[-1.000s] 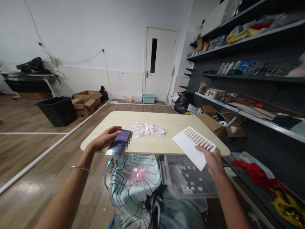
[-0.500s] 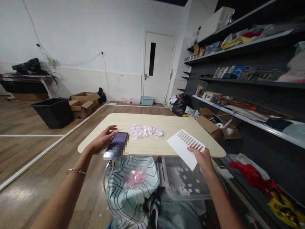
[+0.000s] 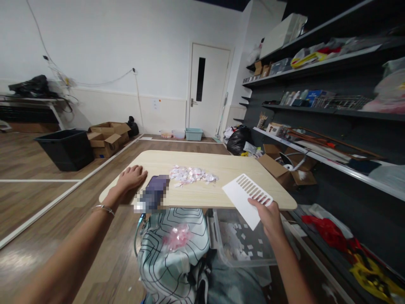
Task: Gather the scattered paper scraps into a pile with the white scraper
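Observation:
My right hand (image 3: 268, 215) pinches a white plastic sheet (image 3: 242, 200) with a row of slots, tilted above the table's front right edge. On the left of the pale wooden table (image 3: 177, 158), my left hand (image 3: 131, 177) rests palm down with its fingers laid out and nothing in them. Beside that hand lies a phone (image 3: 155, 190), partly blurred out, with a cable at its lower end. A pile of small white paper scraps (image 3: 191, 174) is spread over the middle of the tabletop, apart from both hands.
Under the front edge sits a clear plastic bin (image 3: 247, 262) with paper bits inside. A pink crinkled plastic bag (image 3: 177, 237) lies on patterned fabric (image 3: 193, 257) at my lap. Cardboard boxes (image 3: 275, 169) and loaded shelves (image 3: 332, 145) line the right; a black bin (image 3: 66, 152) stands left.
My left hand has drawn left, away from the phone's edge, and settled flat on the tabletop. My right hand holds the slotted sheet in nearly the same place.

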The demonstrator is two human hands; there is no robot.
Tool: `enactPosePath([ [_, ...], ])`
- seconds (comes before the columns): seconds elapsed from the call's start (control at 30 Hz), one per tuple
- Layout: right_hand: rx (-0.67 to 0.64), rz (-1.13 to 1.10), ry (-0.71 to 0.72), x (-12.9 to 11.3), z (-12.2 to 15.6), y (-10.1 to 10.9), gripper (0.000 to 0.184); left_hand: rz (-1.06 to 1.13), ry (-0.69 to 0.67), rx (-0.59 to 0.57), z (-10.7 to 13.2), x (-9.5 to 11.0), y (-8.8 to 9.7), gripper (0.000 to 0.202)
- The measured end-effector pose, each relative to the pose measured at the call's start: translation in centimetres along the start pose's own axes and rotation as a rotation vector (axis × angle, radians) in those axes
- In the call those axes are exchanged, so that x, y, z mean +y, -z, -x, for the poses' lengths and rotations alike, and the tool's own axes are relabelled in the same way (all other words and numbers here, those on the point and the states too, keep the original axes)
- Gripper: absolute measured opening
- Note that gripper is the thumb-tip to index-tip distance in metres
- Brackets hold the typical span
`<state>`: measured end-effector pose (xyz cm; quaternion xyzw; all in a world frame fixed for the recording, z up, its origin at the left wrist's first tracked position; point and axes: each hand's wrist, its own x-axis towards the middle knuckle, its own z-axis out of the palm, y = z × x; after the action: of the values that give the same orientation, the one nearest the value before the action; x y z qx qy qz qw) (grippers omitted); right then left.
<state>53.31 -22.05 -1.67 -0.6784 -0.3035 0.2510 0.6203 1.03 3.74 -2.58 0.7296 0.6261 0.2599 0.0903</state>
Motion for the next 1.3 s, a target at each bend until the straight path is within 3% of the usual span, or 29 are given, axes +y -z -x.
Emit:
enactPosePath([
  [0.2,-0.023,-0.007,-0.015,2.0,1.8,-1.3,0.030,-0.157,0.182,-0.038,1.8,0.7,-1.2,0.071],
  [0.5,-0.162,-0.081,-0.009,3.3,3.9,-3.6,0.024,-0.267,0.199,-0.066,2.4,1.5,-0.4,0.069],
  [0.63,-0.231,-0.121,0.002,2.7,5.2,-5.2,0.023,-0.266,0.198,-0.069,2.5,1.6,-0.3,0.070],
  [0.73,-0.255,-0.163,0.004,1.7,6.9,-6.0,0.032,-0.255,0.195,-0.076,2.6,1.6,-0.3,0.072],
  [0.9,-0.293,-0.213,-0.038,-1.3,8.8,-5.5,0.041,-0.232,0.206,-0.070,2.5,1.5,-0.2,0.072],
  [1.1,-0.166,-0.205,0.002,-5.9,4.5,-3.4,0.047,-0.233,0.287,-0.104,-0.2,0.4,0.7,0.081],
  [1.3,-0.051,-0.109,-0.002,-5.5,1.0,-4.2,0.045,-0.279,0.324,-0.136,-4.8,-0.1,-0.1,0.092],
])
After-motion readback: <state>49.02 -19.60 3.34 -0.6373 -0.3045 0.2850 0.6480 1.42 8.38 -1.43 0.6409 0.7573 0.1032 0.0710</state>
